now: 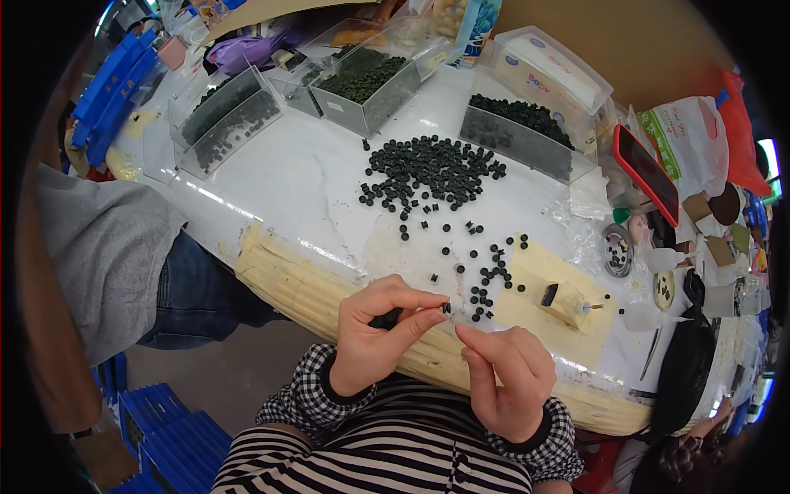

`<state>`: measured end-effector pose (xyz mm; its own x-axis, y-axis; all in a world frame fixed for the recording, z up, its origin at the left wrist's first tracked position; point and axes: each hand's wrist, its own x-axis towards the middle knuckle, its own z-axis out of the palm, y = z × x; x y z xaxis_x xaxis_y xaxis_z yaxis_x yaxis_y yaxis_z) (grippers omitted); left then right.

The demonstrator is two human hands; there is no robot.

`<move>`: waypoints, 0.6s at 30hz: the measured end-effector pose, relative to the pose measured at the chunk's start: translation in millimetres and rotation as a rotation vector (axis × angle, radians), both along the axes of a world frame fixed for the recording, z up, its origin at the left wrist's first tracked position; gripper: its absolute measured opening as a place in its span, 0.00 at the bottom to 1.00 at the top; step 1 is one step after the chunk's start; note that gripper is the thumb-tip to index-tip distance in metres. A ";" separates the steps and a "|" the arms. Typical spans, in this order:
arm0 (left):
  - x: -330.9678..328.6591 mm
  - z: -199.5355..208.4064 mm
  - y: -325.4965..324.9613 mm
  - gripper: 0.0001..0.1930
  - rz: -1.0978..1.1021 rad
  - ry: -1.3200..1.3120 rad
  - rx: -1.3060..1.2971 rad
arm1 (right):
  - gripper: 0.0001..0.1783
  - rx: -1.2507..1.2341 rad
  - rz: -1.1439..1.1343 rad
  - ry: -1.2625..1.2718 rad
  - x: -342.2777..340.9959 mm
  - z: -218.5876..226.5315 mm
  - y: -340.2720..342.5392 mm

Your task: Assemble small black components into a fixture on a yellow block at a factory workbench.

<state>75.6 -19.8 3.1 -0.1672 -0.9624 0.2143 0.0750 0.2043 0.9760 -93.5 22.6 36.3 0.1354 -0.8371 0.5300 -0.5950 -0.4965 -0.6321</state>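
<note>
Between the thumb and forefinger of my left hand [374, 329] is a small black round part [446, 308]. More dark pieces [385, 319] show under that hand's curled fingers. My right hand [512, 375] is close by on the right, its fingers curled in a pinch and the forefinger tip just short of the held part. Whatever its fingertips hold, if anything, is too small to make out. Just beyond both hands lies a loose scatter of similar black parts [484, 292]. Farther back is a large pile of them [432, 169] on the white tabletop [313, 173].
Clear plastic bins [230, 132] of dark parts line the back, including a middle bin [370, 111] and a right one [527, 156]. A yellow taped block with a metal pin [572, 305] stands right. A red-cased phone [646, 173] leans beyond it. Another person's grey sleeve [99, 247] is at left.
</note>
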 end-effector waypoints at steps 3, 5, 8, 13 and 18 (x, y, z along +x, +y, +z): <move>-5.7 -0.7 1.6 0.09 -0.042 0.015 0.020 | 0.15 0.000 -0.033 -0.012 -3.9 2.4 1.8; -11.0 -1.5 2.6 0.09 -0.062 0.041 0.030 | 0.15 -0.013 -0.060 -0.013 -6.1 2.8 1.5; -18.2 -0.6 2.8 0.09 -0.105 0.095 0.066 | 0.16 -0.061 -0.121 0.000 -10.1 0.7 0.9; -26.7 0.5 4.1 0.09 -0.132 0.123 0.101 | 0.16 -0.105 -0.168 -0.002 -15.5 0.7 -2.8; -26.7 0.3 3.3 0.10 -0.102 0.037 0.028 | 0.16 -0.094 -0.165 -0.008 -17.7 0.6 -2.7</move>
<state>48.9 -16.5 3.4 -0.2572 -0.9464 0.1956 0.1305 0.1665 0.9774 -111.2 19.9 36.9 -0.0038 -0.7945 0.6072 -0.6685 -0.4496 -0.5924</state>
